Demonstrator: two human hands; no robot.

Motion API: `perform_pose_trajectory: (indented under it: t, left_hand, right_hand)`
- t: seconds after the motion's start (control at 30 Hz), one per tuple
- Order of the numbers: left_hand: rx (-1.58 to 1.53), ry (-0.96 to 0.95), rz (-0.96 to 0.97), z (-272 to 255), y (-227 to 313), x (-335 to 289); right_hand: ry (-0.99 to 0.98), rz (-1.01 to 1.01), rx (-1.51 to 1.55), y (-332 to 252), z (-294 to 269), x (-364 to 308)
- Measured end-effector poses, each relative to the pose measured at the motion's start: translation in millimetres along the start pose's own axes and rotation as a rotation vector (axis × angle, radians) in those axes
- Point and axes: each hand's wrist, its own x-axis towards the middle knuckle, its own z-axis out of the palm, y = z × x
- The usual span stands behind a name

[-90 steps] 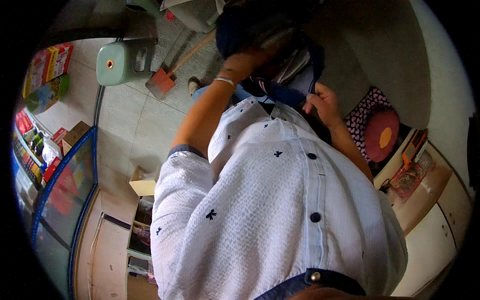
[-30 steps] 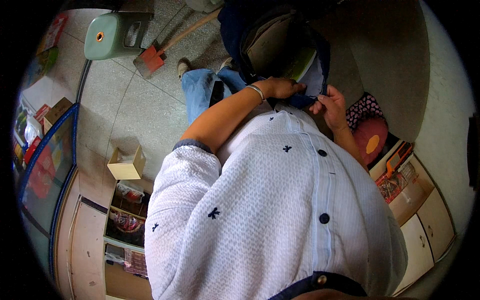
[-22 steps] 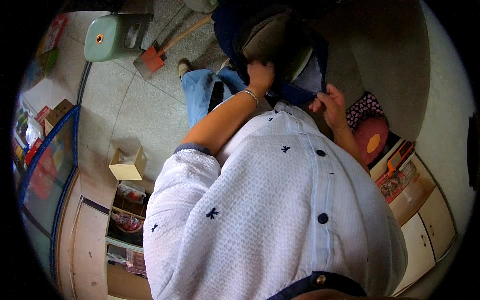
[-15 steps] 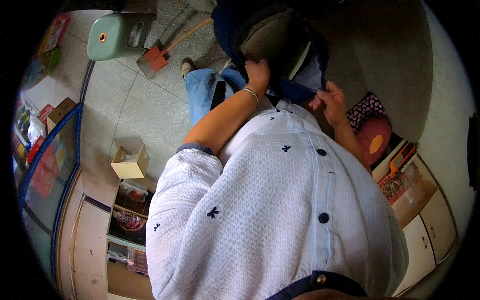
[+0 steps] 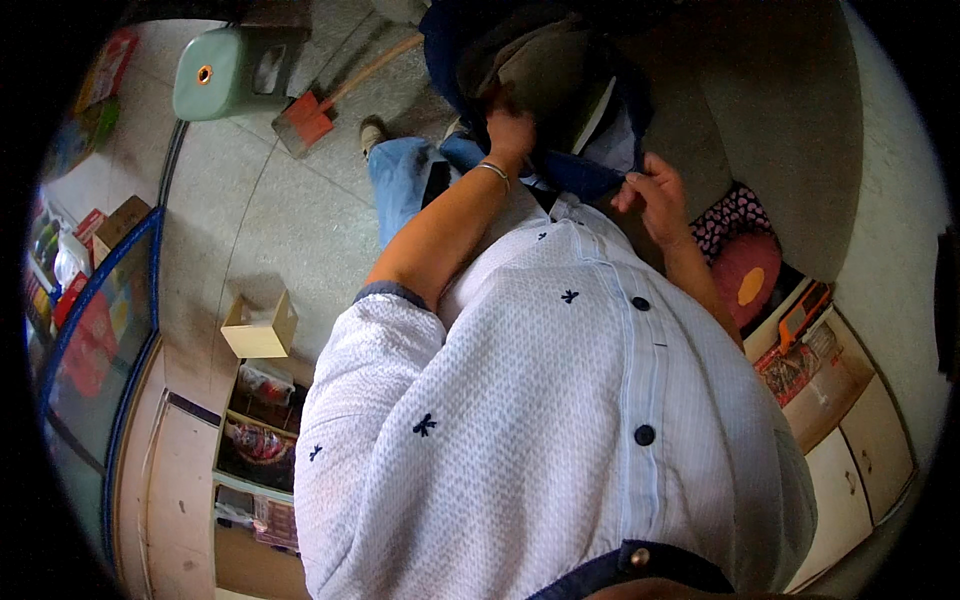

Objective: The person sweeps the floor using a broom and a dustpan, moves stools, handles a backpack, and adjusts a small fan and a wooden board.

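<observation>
An open dark blue cloth bag (image 5: 585, 178) lies at the upper middle, close against my front. Its mouth faces up, showing an olive-grey inside or cloth (image 5: 548, 75) and a pale curved edge (image 5: 597, 115). My left hand (image 5: 510, 130) reaches into the near left side of the opening; its fingers are in shadow and blurred, so their grip cannot be read. At the bag's right corner my right hand (image 5: 655, 198) pinches the rim between thumb and fingers. The far part of the bag fades into darkness.
A green stool (image 5: 212, 75) and a dustpan with an orange part and wooden handle (image 5: 308, 122) stand far left. A small cream box (image 5: 260, 325) is on the floor beside open shelves (image 5: 255, 440). Right, a round maroon cushion (image 5: 745, 278) lies near a cabinet (image 5: 850, 470).
My left hand has moved from the bag's near edge slightly inward, its fingers now darker and blurred. The bag's mouth has shifted a little; my right hand stays on the rim.
</observation>
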Motion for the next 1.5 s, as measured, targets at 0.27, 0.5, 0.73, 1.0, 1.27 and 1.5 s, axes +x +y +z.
perform_pose_trajectory:
  t: [0.27, 0.5, 0.73, 1.0, 1.27, 1.5]
  left_hand:
    - [0.253, -0.359, 0.343, -15, 30, -21]
    - [-0.015, -0.332, 0.096, -16, 54, -38]
    - [0.075, 0.000, 0.124, -9, 32, -15]
    - [0.485, -0.187, 0.030, -19, 54, -17]
    - [0.813, -0.149, 0.694, -25, 72, -51]
    - [0.392, -0.356, 0.615, -21, 65, -45]
  right_hand:
    - [-0.018, 0.012, 0.003, -2, 0, 2]
    - [-0.020, 0.016, -0.015, -3, 2, 4]
    - [-0.031, 0.007, -0.013, 1, 0, 5]
    - [-0.022, 0.022, 0.016, 1, 0, 5]
    - [-0.060, 0.028, -0.020, 3, -1, 8]
    - [-0.061, 0.026, -0.006, 2, -2, 8]
